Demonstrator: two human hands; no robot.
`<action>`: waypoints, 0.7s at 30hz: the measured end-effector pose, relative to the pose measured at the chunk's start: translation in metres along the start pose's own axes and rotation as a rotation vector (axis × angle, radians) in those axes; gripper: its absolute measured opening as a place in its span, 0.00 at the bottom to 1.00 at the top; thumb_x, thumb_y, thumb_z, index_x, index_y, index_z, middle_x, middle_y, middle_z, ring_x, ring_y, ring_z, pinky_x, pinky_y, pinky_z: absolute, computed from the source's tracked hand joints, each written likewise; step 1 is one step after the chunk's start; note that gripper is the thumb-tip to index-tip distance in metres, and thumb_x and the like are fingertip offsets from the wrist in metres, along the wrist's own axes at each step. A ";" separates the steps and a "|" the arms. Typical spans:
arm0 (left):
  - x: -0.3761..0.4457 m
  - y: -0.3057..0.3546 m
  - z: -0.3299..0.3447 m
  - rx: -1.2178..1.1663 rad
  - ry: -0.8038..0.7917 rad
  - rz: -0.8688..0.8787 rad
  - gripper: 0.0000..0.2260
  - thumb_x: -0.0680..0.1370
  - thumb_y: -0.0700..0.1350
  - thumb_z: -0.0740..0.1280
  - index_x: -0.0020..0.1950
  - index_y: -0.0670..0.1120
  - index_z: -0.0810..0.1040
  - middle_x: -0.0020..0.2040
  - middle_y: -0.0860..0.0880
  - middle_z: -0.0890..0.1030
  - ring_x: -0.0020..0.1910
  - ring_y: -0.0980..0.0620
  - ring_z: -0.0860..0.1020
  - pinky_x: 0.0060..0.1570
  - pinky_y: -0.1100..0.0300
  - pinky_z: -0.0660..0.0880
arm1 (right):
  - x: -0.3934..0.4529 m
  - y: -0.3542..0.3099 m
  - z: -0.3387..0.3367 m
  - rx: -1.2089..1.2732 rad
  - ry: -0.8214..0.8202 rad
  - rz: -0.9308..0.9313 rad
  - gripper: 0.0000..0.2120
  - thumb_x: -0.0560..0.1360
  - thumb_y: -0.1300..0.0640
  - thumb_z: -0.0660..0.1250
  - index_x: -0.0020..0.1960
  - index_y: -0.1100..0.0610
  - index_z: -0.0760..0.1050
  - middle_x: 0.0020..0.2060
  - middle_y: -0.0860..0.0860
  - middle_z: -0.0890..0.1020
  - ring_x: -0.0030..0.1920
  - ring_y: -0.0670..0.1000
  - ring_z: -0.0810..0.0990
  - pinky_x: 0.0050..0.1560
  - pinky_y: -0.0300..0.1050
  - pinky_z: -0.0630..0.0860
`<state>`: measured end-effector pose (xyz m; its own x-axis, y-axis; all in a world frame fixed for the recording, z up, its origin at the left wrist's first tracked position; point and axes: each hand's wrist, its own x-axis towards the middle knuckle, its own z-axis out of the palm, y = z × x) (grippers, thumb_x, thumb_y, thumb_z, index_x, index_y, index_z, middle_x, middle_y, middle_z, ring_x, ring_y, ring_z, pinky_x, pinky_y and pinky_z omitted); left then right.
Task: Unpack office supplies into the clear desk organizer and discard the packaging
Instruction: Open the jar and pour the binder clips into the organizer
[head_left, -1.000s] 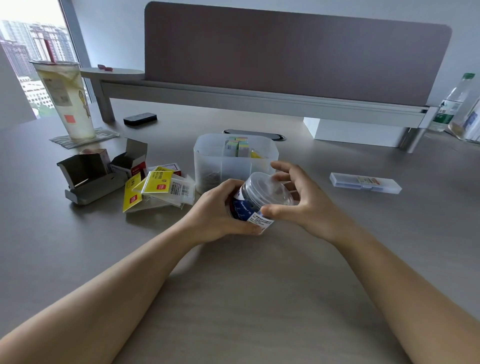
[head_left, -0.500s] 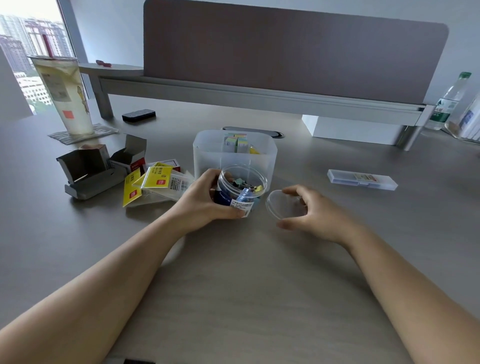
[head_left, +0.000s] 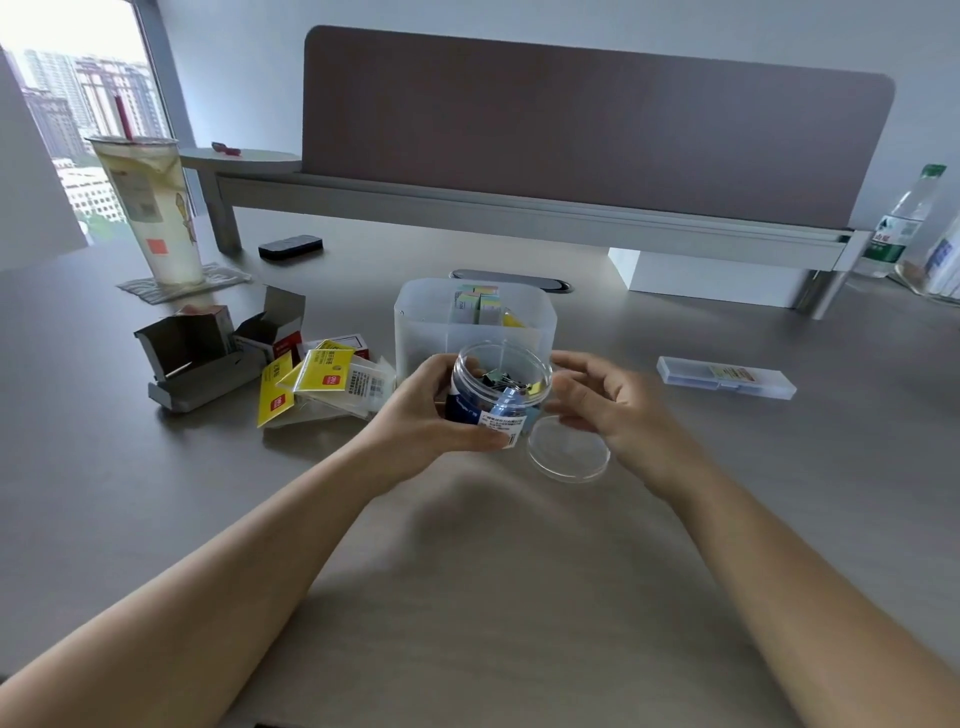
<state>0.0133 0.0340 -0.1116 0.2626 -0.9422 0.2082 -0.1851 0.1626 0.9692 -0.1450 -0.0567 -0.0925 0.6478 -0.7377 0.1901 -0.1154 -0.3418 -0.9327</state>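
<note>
desk (head_left: 467, 597): bare grey-brown top nearest me; both my forearms run up across it toward the work.

lid (head_left: 569, 451): clear round lid lying flat on the desk, off the jar, just right of and nearer than it, under the heel of my right hand.

left hand (head_left: 426, 415): fingers and thumb curled round the jar from its left and near side, thumb across the label. Firm hold as far as I can see.

jar (head_left: 500, 387): clear tub with a blue label, lifted or tipped slightly, mouth open and facing up and a bit away from me. Binder clips (head_left: 501, 382) sit inside, dark with some yellow and green.

right hand (head_left: 608, 402): fingers loosely spread and lightly bent, holding nothing; fingertips just at the jar's right wall. Whether they touch it I cannot tell.

organizer (head_left: 415, 332): clear desk organizer directly beyond the jar, its near wall just behind the jar's rim. Coloured pads stand in its far compartment.

key relation: jar's axis is near upright, and the organizer lies straight ahead, so I judge a forward tilt would pour the clips in. Left hand has the jar; right is free to steady.

packaging (head_left: 317, 384): yellow cards, clear sleeves and opened boxes, left of the organizer, not yet discarded.

clear case (head_left: 724, 376): long, flat, well right.
</note>
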 end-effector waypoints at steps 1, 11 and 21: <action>0.001 0.002 0.001 -0.019 0.002 0.005 0.24 0.64 0.30 0.71 0.51 0.52 0.69 0.47 0.52 0.78 0.47 0.54 0.77 0.44 0.66 0.77 | 0.002 -0.001 0.003 0.064 -0.028 0.032 0.16 0.74 0.54 0.61 0.61 0.55 0.71 0.47 0.50 0.79 0.45 0.47 0.79 0.50 0.40 0.76; 0.024 0.058 -0.007 -0.118 -0.184 -0.132 0.15 0.67 0.52 0.65 0.54 0.57 0.70 0.48 0.50 0.80 0.45 0.52 0.80 0.47 0.60 0.78 | 0.023 -0.030 -0.014 0.466 -0.073 0.051 0.06 0.75 0.62 0.59 0.52 0.58 0.71 0.42 0.54 0.78 0.42 0.50 0.78 0.39 0.38 0.80; 0.083 0.068 -0.022 -0.127 -0.012 -0.118 0.19 0.74 0.43 0.64 0.64 0.48 0.65 0.49 0.45 0.78 0.43 0.48 0.79 0.47 0.59 0.78 | 0.073 -0.029 -0.023 0.139 0.188 -0.082 0.03 0.75 0.58 0.63 0.46 0.51 0.74 0.41 0.45 0.78 0.46 0.46 0.76 0.51 0.39 0.73</action>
<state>0.0432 -0.0270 -0.0251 0.2642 -0.9602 0.0907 -0.0325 0.0851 0.9958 -0.1117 -0.1137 -0.0446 0.4978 -0.8106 0.3085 0.0449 -0.3311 -0.9425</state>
